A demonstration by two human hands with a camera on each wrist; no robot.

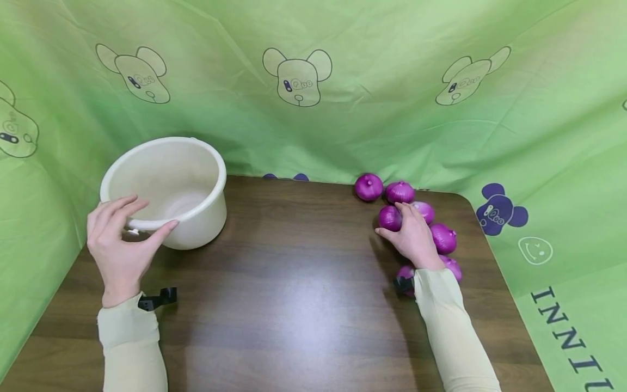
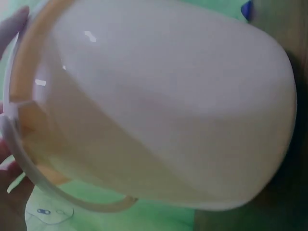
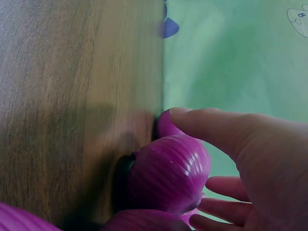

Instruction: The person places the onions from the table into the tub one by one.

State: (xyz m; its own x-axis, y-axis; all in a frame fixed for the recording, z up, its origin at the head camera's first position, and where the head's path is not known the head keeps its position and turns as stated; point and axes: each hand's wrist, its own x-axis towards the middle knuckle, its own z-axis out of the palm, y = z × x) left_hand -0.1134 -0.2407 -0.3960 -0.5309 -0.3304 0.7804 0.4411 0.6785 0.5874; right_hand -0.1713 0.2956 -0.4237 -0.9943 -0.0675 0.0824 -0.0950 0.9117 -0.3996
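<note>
A white plastic bucket [image 1: 206, 220] stands upright at the left of the table. My left hand [image 1: 120, 239] holds its near rim, the thumb outside and the fingers reaching over the inside. In the left wrist view the bucket wall [image 2: 168, 96] fills most of the picture, a curved handle [image 2: 82, 204] hanging at its rim. On the right, my right hand [image 1: 411, 237] reaches around a purple onion [image 1: 389, 219], thumb to one side and fingers to the other. The right wrist view shows this onion [image 3: 168, 173] with a gap below the thumb [image 3: 211, 125].
Several more purple onions surround the right hand, among them one at the back edge [image 1: 369, 187] and one to the right [image 1: 443, 238]. The brown wooden table [image 1: 294, 283] meets a green printed cloth [image 1: 294, 136] behind and at both sides.
</note>
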